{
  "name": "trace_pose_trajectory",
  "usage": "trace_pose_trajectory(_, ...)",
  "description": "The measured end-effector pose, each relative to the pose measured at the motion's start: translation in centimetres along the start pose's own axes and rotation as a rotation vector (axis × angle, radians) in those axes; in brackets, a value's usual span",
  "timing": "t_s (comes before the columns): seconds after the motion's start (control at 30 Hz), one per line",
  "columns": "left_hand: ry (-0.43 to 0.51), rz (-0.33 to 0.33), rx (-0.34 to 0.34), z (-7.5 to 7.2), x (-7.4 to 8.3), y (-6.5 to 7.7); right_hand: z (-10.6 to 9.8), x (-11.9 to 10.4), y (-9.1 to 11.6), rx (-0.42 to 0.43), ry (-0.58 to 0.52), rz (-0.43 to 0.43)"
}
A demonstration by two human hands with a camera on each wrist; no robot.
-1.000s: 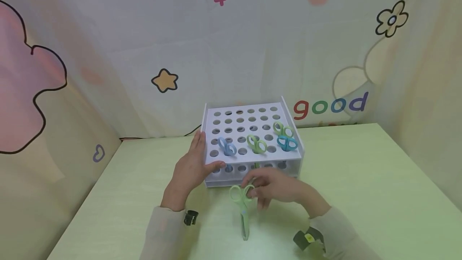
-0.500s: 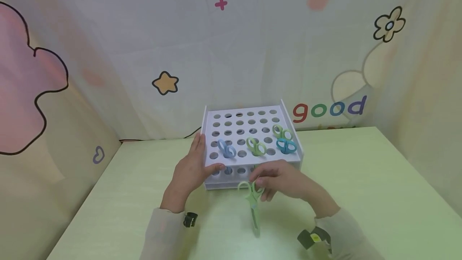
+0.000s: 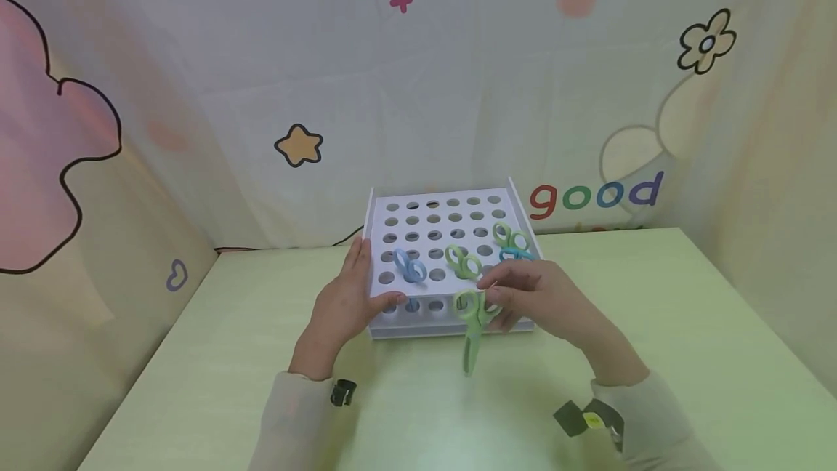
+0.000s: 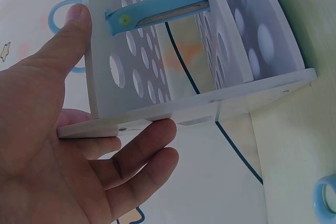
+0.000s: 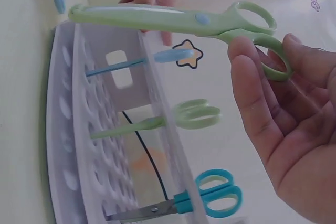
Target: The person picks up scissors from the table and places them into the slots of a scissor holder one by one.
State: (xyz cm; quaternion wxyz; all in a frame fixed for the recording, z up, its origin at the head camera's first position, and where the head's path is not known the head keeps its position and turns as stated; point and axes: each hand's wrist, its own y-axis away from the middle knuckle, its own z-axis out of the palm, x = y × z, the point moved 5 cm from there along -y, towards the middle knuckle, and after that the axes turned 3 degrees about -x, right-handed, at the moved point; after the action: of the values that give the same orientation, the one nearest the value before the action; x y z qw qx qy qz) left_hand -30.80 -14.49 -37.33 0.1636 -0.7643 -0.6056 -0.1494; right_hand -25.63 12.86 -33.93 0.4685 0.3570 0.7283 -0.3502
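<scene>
My left hand (image 3: 343, 311) holds the front left corner of a white perforated rack (image 3: 423, 228); its thumb lies on the top shelf's front edge and its fingers bend against the outer side panel. My right hand (image 3: 549, 304) pinches one handle loop of pale green scissors (image 5: 142, 19). These scissors hang blades down in front of the rack, clear of the table. Blue scissors (image 4: 157, 13), light green scissors (image 5: 152, 124) and teal scissors (image 5: 184, 203) stand in the rack's holes, handles up. Another light green pair (image 3: 511, 235) stands behind the teal one, which my right hand partly covers.
The rack stands on a pale green table (image 3: 654, 325) before a printed curtain (image 3: 445, 107). Several holes of its top shelf hold nothing. A blue loop (image 4: 324, 200) lies on the table at the left wrist view's edge.
My right hand has raised the pale green scissors from the tabletop area and moved them right, toward the rack's front. The left hand has stayed on the rack.
</scene>
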Motion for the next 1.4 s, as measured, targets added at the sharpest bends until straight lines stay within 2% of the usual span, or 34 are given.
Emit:
trace_pose_trajectory(0.27, -0.005, -0.015, -0.010, -0.1, 0.1, -0.1, -2.3, -1.5, 0.8, 0.131, 0.021, -0.006)
trace_pose_trajectory(0.53, 0.008, -0.023, -0.014, 0.0, 0.0, 0.1, -4.7, -3.5, 1.5, 0.237, 0.032, -0.113)
trace_pose_trajectory(0.6, 0.010, -0.020, -0.012, 0.1, 0.0, 0.1, -5.4, -4.0, 1.7, 0.263, 0.005, -0.147)
trace_pose_trajectory(0.77, 0.017, -0.024, -0.006, 0.2, -0.1, -0.1, -6.8, -4.8, 1.7, 0.274, -0.114, -0.237)
trace_pose_trajectory(0.83, 0.019, -0.024, -0.005, 0.1, 0.0, -0.1, -7.3, -5.0, 1.6, 0.274, -0.129, -0.256)
trace_pose_trajectory(1.4, 0.028, -0.031, -0.003, -0.1, 0.1, 0.0, -7.8, -6.1, 0.0, 0.338, -0.155, -0.309)
